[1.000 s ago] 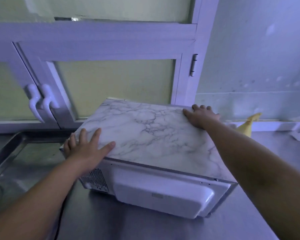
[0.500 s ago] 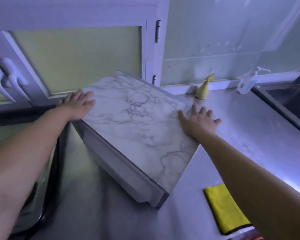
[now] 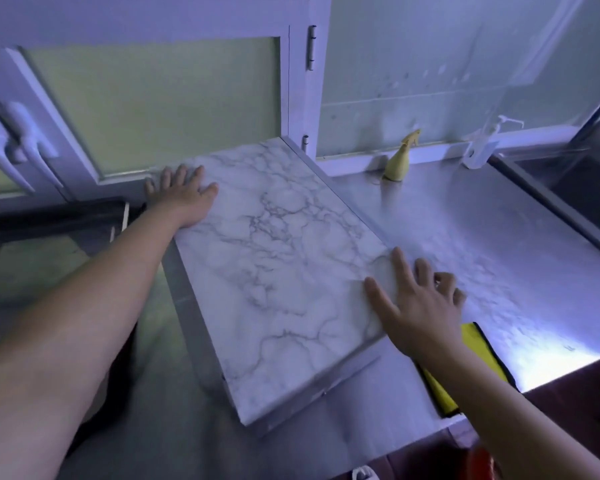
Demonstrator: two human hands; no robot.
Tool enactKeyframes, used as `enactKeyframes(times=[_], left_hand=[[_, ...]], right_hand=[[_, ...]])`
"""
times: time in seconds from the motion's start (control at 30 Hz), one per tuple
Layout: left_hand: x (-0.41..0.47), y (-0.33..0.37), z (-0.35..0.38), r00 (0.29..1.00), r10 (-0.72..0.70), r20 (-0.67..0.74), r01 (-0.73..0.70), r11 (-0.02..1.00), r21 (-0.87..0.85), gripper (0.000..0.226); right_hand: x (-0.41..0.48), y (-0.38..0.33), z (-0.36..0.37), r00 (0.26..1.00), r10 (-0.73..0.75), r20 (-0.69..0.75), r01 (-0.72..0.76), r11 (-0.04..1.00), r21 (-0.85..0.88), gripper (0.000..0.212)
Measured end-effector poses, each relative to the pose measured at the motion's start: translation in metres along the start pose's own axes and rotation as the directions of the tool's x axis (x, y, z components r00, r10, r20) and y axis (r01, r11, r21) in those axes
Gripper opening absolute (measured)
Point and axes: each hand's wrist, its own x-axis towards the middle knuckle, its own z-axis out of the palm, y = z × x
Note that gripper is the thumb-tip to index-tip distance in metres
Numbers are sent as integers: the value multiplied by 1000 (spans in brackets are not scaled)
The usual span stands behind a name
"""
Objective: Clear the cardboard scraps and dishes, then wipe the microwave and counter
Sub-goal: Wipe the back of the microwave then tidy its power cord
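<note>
The microwave [image 3: 278, 265], its top covered in white marble-patterned film, sits turned at an angle on the steel counter [image 3: 482, 244]. My left hand [image 3: 182, 194] lies flat with spread fingers on its far left corner. My right hand [image 3: 420, 303] presses flat on its right edge, fingers reaching over the side. A yellow cloth [image 3: 478, 344] lies on the counter just right of the microwave, partly hidden under my right forearm. A yellow spray bottle [image 3: 399, 161] stands by the back wall.
White cabinet doors with frosted panes and two handles [image 3: 18, 143] rise behind the microwave. A sink basin [image 3: 42, 258] lies at the left. A white pump bottle [image 3: 482, 147] stands at the back right, beside a dark recessed basin [image 3: 575, 192].
The microwave has swung round on the counter, its near end coming toward me. My left hand shifted to the far corner and my right hand slid down the right edge.
</note>
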Motion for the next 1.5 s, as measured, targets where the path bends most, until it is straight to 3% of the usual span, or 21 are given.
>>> enactKeyframes(times=[0.1, 0.2, 0.23, 0.33, 0.43, 0.5, 0.63, 0.8, 0.93, 1.03, 1.2, 1.5], left_hand=[[-60, 9, 12, 998, 59, -19, -60, 998, -33, 66], [-148, 23, 34, 986, 92, -137, -128, 950, -285, 68], [-182, 29, 43, 977, 94, -190, -169, 887, -430, 71], [-274, 52, 68, 923, 0, -384, -316, 569, -759, 84], [-323, 64, 90, 922, -144, -359, -301, 315, -900, 84], [-336, 69, 100, 927, -179, -329, -286, 229, -930, 83], [-332, 82, 108, 874, -341, -345, -292, 199, -936, 66], [-317, 79, 126, 745, -462, -481, -444, 194, -875, 48], [-307, 79, 135, 684, -484, -546, -494, 243, -835, 46], [-301, 73, 136, 621, -462, -633, -513, 371, -774, 41], [-275, 43, 125, 687, -449, -571, -454, 348, -820, 43], [-197, 4, 108, 679, -444, -585, -538, 242, -808, 47]], right_hand=[[-3, 3, 6, 1000, -2, -20, 5, 988, 153, 75], [-3, 2, 9, 998, 26, -58, -7, 953, 301, 79], [-4, 1, 10, 997, 33, -74, -7, 946, 324, 79], [-4, 0, 11, 995, 36, -90, -4, 941, 337, 76], [-4, 3, 11, 997, 26, -77, 0, 945, 326, 76], [-3, 5, 10, 998, 14, -54, 4, 946, 323, 76], [0, 13, 7, 1000, -24, 4, 21, 951, 310, 75], [-4, 13, 10, 999, -27, -42, 39, 950, 311, 77], [-4, 8, 16, 995, 20, -93, 14, 935, 355, 70], [-4, -1, 20, 986, 60, -158, 7, 920, 391, 71], [3, -26, 30, 977, 92, -193, 1, 901, 434, 70], [32, -74, 47, 974, 110, -198, -23, 917, 397, 66]])
